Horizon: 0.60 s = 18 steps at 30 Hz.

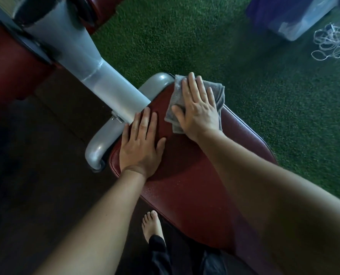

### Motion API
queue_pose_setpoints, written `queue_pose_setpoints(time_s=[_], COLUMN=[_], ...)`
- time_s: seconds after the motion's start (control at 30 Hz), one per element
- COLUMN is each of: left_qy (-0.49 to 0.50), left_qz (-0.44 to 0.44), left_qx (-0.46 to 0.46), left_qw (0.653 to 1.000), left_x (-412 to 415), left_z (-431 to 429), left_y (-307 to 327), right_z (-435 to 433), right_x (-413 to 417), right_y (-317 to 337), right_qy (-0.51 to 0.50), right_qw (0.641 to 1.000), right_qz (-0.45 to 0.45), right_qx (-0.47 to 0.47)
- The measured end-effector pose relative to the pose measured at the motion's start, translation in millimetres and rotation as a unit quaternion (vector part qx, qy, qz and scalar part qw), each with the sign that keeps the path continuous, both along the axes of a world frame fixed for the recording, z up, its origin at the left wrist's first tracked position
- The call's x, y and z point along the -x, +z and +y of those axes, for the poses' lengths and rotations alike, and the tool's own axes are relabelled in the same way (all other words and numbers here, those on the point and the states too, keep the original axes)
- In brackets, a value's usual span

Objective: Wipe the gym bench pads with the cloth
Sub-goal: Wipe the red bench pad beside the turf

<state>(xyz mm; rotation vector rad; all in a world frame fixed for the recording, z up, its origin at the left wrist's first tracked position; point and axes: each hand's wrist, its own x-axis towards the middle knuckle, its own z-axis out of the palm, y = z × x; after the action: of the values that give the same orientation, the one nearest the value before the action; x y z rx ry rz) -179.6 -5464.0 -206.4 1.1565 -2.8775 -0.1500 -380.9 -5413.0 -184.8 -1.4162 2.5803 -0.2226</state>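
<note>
A dark red bench pad (185,175) runs from the lower right up to the middle of the head view. A folded grey cloth (214,92) lies on the pad's far end. My right hand (196,108) presses flat on the cloth with fingers straight. Beside it, my left hand (141,143) rests flat on the bare pad near its left edge, holding nothing.
A grey metal frame tube (105,80) and its curved bracket (99,149) meet the pad's far-left edge. Another red pad (12,72) sits at the left. Green turf (264,96) spreads right, with a white cord (331,42) and a plastic bin (300,18). My bare foot (151,225) stands below the pad.
</note>
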Motion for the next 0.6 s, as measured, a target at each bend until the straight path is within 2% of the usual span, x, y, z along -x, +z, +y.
queue_pose_setpoints(time_s=[0.23, 0.3, 0.47, 0.6], left_qy=[-0.008, -0.007, -0.008, -0.009], left_qz=[-0.007, -0.011, 0.001, 0.012], left_qx=[0.018, 0.020, 0.015, 0.017], left_qw=[1.000, 1.000, 1.000, 1.000], left_x=[-1, -1, -1, -2], left_z=[2, 1, 0, 0], left_y=[3, 3, 1, 0], right_z=[121, 110, 18, 49], right_x=[-41, -35, -3, -8], right_y=[-13, -14, -4, -6], right_qy=[0.026, 0.019, -0.001, 0.000], right_qw=[0.999, 0.999, 1.000, 1.000], right_qz=[0.007, -0.003, 0.007, 0.008], right_qx=[-0.038, -0.033, -0.009, -0.007])
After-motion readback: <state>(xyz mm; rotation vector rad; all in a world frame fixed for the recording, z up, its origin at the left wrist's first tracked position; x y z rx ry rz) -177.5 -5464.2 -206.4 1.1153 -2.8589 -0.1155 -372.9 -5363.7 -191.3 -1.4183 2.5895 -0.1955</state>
